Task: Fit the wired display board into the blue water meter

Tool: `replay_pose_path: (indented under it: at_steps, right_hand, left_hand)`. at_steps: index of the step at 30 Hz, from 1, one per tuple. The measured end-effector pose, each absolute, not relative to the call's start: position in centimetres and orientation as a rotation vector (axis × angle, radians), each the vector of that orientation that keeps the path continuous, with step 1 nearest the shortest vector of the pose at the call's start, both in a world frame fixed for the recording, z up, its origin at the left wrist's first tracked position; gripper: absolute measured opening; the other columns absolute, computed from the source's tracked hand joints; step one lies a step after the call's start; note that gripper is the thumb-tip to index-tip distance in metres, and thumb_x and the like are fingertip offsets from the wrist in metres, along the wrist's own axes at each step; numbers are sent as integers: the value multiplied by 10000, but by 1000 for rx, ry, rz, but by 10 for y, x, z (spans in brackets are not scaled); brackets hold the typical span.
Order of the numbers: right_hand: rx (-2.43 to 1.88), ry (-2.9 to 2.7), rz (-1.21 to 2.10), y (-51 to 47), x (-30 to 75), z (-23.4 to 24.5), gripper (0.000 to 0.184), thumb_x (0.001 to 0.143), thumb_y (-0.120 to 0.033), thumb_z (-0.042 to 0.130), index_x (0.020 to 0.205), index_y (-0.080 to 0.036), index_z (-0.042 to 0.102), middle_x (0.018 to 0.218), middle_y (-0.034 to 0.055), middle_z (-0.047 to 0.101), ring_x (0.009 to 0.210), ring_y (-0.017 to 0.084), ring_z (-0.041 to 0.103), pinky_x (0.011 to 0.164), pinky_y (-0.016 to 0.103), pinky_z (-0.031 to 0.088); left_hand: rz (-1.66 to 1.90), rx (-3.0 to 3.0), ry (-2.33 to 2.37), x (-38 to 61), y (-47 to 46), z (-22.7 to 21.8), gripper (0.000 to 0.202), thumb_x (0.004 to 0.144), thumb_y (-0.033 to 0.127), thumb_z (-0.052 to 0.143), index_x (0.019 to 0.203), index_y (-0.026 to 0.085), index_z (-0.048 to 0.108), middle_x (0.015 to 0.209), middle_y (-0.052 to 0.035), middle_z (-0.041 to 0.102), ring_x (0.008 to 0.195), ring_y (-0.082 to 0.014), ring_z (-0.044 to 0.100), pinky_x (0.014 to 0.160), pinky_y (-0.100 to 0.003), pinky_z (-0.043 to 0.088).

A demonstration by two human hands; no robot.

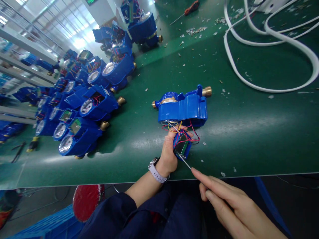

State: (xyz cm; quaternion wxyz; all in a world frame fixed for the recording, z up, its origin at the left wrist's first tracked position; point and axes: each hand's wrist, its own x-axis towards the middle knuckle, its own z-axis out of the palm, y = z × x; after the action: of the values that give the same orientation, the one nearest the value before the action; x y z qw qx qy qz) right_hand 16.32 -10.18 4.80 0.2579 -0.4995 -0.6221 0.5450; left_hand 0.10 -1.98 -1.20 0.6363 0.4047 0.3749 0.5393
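Observation:
My left hand is wrapped round a small blue housing with a circuit board in it, held just above the table's front edge. Red, yellow and black wires run from the board up to a blue water meter, which lies on its side with brass threaded ends. In my right hand, closed with the index finger stretched along it, is a screwdriver. Its thin shaft reaches the lower corner of the board; its handle is hidden by my fingers.
Many blue water meters stand grouped at the left of the green table. Another screwdriver with an orange handle lies at the back, near small scattered bits. White cable loops at the right. A red stool is below the edge.

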Motion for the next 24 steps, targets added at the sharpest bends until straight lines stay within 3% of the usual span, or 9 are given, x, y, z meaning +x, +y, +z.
replay_pose_path:
  at_steps: [5,13,19,24]
  right_hand:
    - [-1293,-1754,1445,-101,163,47,416,950,-240,394,1336,-193,543,974,79,682,885,161,655,767,223,561]
    - [-1353,-1609,1527,-101,165,51,410,950,-312,425,1329,-222,554,890,58,667,816,155,651,747,219,551]
    - [-1430,-1511,1706,-106,167,52,426,961,-356,417,1361,-247,516,834,26,653,482,78,505,542,179,516]
    - [-1419,-1446,1752,-105,163,52,435,965,-349,409,1378,-244,496,820,36,643,466,73,470,451,158,458]
  left_hand:
    - [1245,900,845,2,-18,-10,594,861,692,343,1067,181,564,910,-79,680,818,-230,658,813,-384,491]
    - [1215,814,854,2,-14,-10,628,833,719,343,1045,173,571,882,-93,694,947,-289,662,838,-431,503]
    - [1223,814,829,1,-14,-9,612,832,713,363,1031,174,574,852,-90,697,945,-292,666,842,-442,506]
    - [1219,816,831,2,-15,-10,618,825,722,370,1044,180,571,871,-90,694,948,-293,662,841,-441,506]
